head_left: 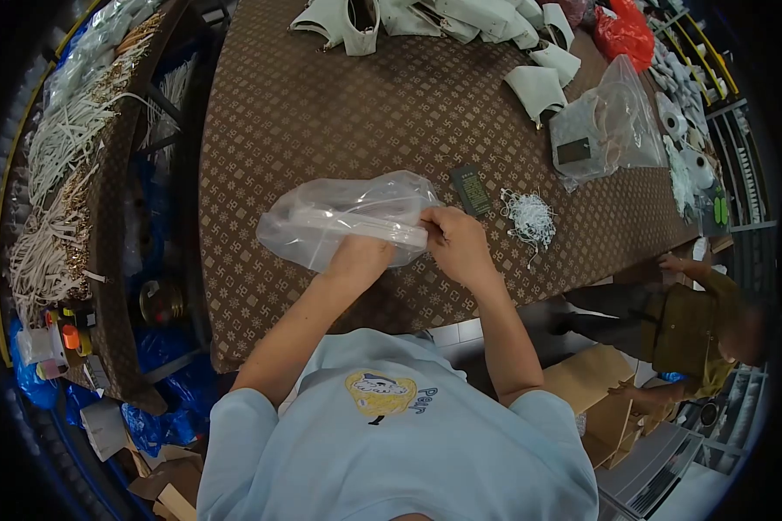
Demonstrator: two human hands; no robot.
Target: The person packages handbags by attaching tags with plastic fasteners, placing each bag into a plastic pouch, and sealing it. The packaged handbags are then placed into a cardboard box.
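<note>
Both hands of mine, left (pixel 362 260) and right (pixel 457 246), work at a cloudy, see-through plastic bag (pixel 297 224) on a table (pixel 321 122) covered in brown cloth with a paler repeating motif. Just beyond my right hand lies a dark green rectangular card (pixel 470 190) with fine print, and to its right a loose tangle of thin white strings (pixel 529 217). Farther right rests a larger clear plastic bag (pixel 634 130) with a dark card (pixel 573 151) showing at it. White structured pouches (pixel 487 17) crowd the far edge, near a bright red plastic bag (pixel 624 35). Pale straps (pixel 61 174) hang in bunches along the left, and a co-worker in an olive top (pixel 691 317) is off to the right. Nothing stands between my hands and the cloudy bag. My right thumb and fingers are drawn close together, gripping its right end; my left is curled against its near edge, fingertips hidden, so I cannot tell how tightly they close. The cloudy bag lies flat and crumpled, mostly beyond and left of my hands, touching both.
</note>
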